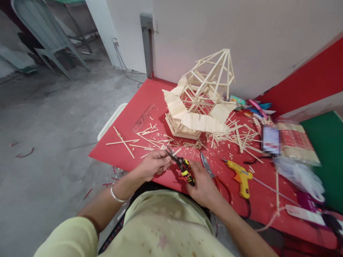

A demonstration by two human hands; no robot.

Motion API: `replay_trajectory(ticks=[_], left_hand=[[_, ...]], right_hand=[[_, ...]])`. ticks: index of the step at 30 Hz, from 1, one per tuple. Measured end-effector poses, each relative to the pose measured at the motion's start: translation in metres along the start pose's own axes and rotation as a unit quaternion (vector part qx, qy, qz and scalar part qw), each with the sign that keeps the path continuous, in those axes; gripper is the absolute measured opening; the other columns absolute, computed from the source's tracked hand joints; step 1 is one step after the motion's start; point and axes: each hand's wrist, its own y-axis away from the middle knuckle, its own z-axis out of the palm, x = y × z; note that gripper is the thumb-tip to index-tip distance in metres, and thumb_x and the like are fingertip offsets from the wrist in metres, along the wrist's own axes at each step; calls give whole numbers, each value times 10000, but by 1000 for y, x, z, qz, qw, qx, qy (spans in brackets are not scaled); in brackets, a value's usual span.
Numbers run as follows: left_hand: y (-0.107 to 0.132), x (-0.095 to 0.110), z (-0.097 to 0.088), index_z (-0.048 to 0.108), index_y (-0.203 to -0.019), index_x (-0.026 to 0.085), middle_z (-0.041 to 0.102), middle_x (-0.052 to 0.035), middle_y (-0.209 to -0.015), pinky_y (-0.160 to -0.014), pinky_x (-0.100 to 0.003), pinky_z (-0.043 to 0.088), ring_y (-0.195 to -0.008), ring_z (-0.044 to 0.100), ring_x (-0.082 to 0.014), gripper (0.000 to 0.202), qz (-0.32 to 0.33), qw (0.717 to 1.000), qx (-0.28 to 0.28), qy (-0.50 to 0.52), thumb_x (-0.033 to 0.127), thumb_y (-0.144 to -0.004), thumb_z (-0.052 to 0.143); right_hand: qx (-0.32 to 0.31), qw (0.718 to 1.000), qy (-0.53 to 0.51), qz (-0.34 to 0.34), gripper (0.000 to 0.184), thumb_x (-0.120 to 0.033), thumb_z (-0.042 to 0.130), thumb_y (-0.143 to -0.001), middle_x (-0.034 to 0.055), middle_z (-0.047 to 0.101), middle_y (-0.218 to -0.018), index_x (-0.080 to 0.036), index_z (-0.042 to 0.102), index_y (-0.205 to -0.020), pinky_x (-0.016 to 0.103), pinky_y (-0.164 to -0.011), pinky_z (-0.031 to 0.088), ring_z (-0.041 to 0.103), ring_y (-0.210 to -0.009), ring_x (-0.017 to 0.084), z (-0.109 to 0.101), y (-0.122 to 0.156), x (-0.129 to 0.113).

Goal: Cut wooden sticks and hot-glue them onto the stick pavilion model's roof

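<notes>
My right hand [202, 180] is closed around the black and yellow handles of a pair of pruning snips [184, 169]. Their blades point up and left, over the table's near edge. Pinched in the fingers of my left hand [155, 165] is a thin wooden stick [175, 153], whose pale end shows beside the blades. Whether the blades touch the stick I cannot tell. Beyond both hands stands a model built of wooden sticks [205, 121], with a ribbed roof around a pointed open frame. Loose sticks [150, 141] and chips lie in front of it.
On the red table [120, 125] lie a clear ruler [143, 117], red-handled scissors [207, 164] and a yellow glue gun [241, 176] to my right. Farther right are a plastic bag [298, 175], packs of sticks [300, 139] and a power strip [305, 214]. A wall rises behind the model.
</notes>
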Motion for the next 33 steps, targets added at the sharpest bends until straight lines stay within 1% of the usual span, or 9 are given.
replay_trajectory(ticks=[2,7,10,14,19,23,26,31,33], left_hand=[[-1,0,-3,645,-818,116,487,48,-485,-337,-167,103,-328,220,-6,360,-25,999,-30,34,442,-737,777],[-2,7,-10,638,-833,126,477,48,-495,-331,-147,115,-329,180,0,267,-113,973,-172,109,358,-777,757],[-1,8,-10,635,-821,126,476,46,-503,-329,-141,124,-332,178,2,255,-138,963,-194,130,345,-780,757],[-3,4,-10,636,-829,129,467,50,-508,-335,-139,118,-337,168,2,233,-134,966,-178,132,337,-804,737],[-4,4,-10,638,-841,136,472,49,-514,-340,-152,119,-334,193,-7,284,-50,992,-98,63,407,-818,717],[-3,4,-8,652,-803,128,481,33,-512,-373,-169,196,-371,296,-29,368,35,998,-22,-48,494,-826,687],[-4,2,-3,638,-700,131,502,11,-516,-443,-191,329,-442,421,-64,418,113,985,29,-127,530,-820,675],[-8,1,-5,674,-742,141,531,-4,-537,-485,-231,402,-469,478,-106,407,159,971,39,-175,535,-835,637],[-8,1,-10,688,-738,152,542,-8,-537,-505,-232,410,-488,497,-120,369,174,959,72,-212,498,-850,621]], right_hand=[[-9,1000,-10,-13,694,-131,548,-746,132,513,-1363,-192,389,-1418,471,-1099,373,459,-1292,273,-2,1,5],[-28,999,8,-39,812,-146,556,-731,156,412,-1467,-179,276,-1492,507,-1146,312,362,-1387,290,-10,3,13],[-17,998,20,-50,762,-159,554,-738,176,448,-1431,-164,314,-1462,526,-1126,333,391,-1360,309,-13,3,10],[-32,999,15,-22,708,-163,549,-747,177,504,-1363,-148,361,-1429,504,-1093,375,466,-1285,302,-13,4,4],[-61,997,-49,6,783,-122,511,-733,140,443,-1467,-187,305,-1486,478,-1134,328,388,-1379,272,-16,5,1],[-74,988,-126,42,620,-128,502,-712,98,612,-1261,-188,510,-1328,430,-1034,413,547,-1180,260,-23,4,-9],[-121,952,-267,93,480,-150,521,-655,28,676,-988,-196,625,-1121,346,-858,484,604,-929,214,-23,6,-17],[-197,806,-509,231,503,-205,552,-535,20,667,-856,-171,650,-1027,288,-661,473,595,-739,179,-10,11,-19],[-180,797,-523,243,528,-221,529,-526,41,675,-873,-163,649,-1037,305,-668,481,606,-736,188,-7,10,-14]])
